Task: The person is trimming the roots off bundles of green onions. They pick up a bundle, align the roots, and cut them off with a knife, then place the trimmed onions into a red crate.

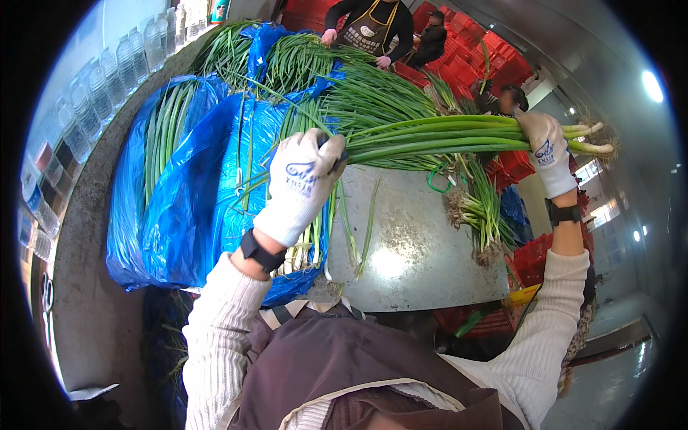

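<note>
A bunch of green onions (441,138) stretches level between my two gloved hands, above a metal table (400,231). My left hand (310,174), in a white knit glove, is closed around the leafy end. Near the white root end, my right hand (543,145) grips the stalks, with the stringy roots sticking out past it. Below my left hand lies a blue plastic bag (193,215) with more green onions. Two loose leaves (370,231) rest on the bare metal. Small root bundles (486,215) lie at the table's right edge, beside a green tie (439,180).
Heaps of green onions (371,97) cover the table's far side, where a person in an apron (371,27) stands. Red crates (484,48) are stacked behind. Another person (505,99) is at the right. Plastic bottles (99,86) line the ledge on the left, with scissors (47,295) nearer.
</note>
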{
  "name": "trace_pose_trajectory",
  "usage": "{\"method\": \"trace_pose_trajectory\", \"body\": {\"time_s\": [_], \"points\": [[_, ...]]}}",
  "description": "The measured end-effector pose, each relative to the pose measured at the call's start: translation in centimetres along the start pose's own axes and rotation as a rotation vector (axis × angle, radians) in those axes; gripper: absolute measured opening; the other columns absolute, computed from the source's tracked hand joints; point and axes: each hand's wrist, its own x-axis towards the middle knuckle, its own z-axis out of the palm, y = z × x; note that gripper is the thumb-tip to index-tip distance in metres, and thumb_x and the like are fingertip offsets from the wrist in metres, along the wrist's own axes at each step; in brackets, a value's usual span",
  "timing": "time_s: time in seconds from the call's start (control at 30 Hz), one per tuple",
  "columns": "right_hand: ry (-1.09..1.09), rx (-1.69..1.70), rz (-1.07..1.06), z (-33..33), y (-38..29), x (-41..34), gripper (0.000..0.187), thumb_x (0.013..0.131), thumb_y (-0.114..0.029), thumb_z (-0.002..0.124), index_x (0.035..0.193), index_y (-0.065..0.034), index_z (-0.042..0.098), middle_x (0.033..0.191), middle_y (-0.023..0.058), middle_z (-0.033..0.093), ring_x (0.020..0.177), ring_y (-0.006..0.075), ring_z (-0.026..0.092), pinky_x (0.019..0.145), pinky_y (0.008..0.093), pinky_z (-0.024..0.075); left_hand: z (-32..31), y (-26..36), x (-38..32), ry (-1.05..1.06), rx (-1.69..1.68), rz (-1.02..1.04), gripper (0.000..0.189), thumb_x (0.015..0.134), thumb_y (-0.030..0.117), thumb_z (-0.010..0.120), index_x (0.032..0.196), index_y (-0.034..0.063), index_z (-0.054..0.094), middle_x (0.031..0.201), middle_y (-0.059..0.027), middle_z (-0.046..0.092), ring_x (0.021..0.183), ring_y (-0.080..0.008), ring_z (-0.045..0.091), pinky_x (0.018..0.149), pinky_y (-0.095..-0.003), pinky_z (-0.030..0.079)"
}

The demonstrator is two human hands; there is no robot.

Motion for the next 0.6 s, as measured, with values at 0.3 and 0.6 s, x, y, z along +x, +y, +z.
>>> {"method": "trace_pose_trajectory", "body": {"time_s": [0.3,0.6], "points": [[-0.054,-0.089,0.031,0.6,0.3,-1.2,0.041,0.076,0.001,0.06,0.116,-0.0093,0.061,0.091,0.0083,0.06,0.083,0.0295,0.059,0.078,0.0383,0.0499,3.6,-1.4,0.4,-0.113,0.226,0.084,0.033,0.069,0.016,0.075,0.1,0.0118,0.063,0.089,-0.0096,0.058,0.084,-0.0297,0.058,0.073,-0.0422,0.046],[-0.067,0.037,0.063,2.4,-0.3,-0.8,0.046,0.074,0.004,0.06,0.119,-0.0083,0.059,0.097,0.0116,0.062,0.091,0.0307,0.061,0.084,0.0399,0.0496,2.8,-2.6,0.6,0.163,-0.278,-0.205,0.019,0.067,-0.001,0.065,0.085,0.006,0.068,0.082,-0.0122,0.062,0.08,-0.0313,0.06,0.07,-0.0404,0.048]]}}
